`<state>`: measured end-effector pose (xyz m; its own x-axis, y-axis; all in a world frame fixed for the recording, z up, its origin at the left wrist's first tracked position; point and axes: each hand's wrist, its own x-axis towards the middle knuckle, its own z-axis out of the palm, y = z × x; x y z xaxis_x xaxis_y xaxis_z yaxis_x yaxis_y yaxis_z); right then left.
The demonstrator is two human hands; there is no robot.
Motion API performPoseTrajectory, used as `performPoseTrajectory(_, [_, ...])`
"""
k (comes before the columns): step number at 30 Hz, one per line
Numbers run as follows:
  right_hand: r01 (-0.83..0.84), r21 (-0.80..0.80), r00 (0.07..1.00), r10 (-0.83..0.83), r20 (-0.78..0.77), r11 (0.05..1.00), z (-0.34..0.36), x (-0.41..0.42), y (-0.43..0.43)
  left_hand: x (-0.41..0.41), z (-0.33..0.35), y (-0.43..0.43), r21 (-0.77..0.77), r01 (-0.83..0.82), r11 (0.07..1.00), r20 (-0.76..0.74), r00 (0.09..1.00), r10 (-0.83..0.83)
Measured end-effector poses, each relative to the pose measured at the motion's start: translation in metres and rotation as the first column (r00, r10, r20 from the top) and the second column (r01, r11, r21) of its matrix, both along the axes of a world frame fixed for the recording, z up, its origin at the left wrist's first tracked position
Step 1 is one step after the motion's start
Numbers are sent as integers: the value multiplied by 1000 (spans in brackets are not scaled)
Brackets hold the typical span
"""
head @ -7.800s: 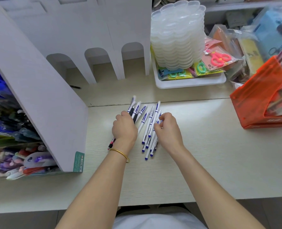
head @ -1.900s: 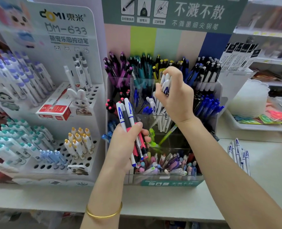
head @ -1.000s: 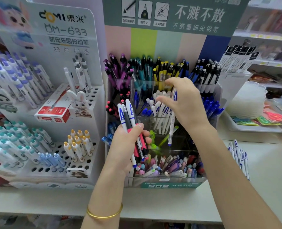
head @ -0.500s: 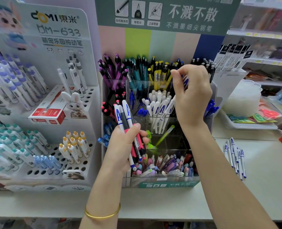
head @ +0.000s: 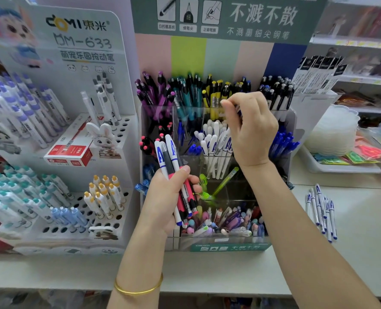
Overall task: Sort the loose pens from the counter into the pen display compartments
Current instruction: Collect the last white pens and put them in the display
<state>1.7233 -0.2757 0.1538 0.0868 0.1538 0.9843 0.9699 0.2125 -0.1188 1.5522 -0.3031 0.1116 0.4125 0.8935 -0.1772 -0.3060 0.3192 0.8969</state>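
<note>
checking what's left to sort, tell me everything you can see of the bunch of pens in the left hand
The bunch of pens is a mixed, plastic-looking handful: two white pens with blue lettering, a dark grey one between them, and pink-red ones. The left hand grips it round the middle, near upright, tops leaning slightly left, in front of the clear display.

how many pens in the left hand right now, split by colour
white-and-blue pens: 2
pink-and-dark pens: 2 (they overlap, so this is a best count)
total: 4 pens gripped in the left hand
</note>
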Motion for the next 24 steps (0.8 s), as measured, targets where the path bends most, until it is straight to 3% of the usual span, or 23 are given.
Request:
performPoseTrajectory(6, [-79,-304,994,51,-99,949,-1,0,-35,0,1,0,3,-6,1000,-9,1000,6])
performPoseTrajectory(10, [-92,-319,990,52,-130,943,-1,-6,-35,3,3,-1,-13,6,1000,15,1000,-6])
performPoseTrajectory(18, [-117,-293,993,118,-14,949,-10,-12,-41,2,1,0,-24,19,1000,31,999,-18])
performPoseTrajectory(24, [-34,-219,986,-3,-164,975,-6,-9,-43,2,3,-3,-20,27,999,54,998,-26])
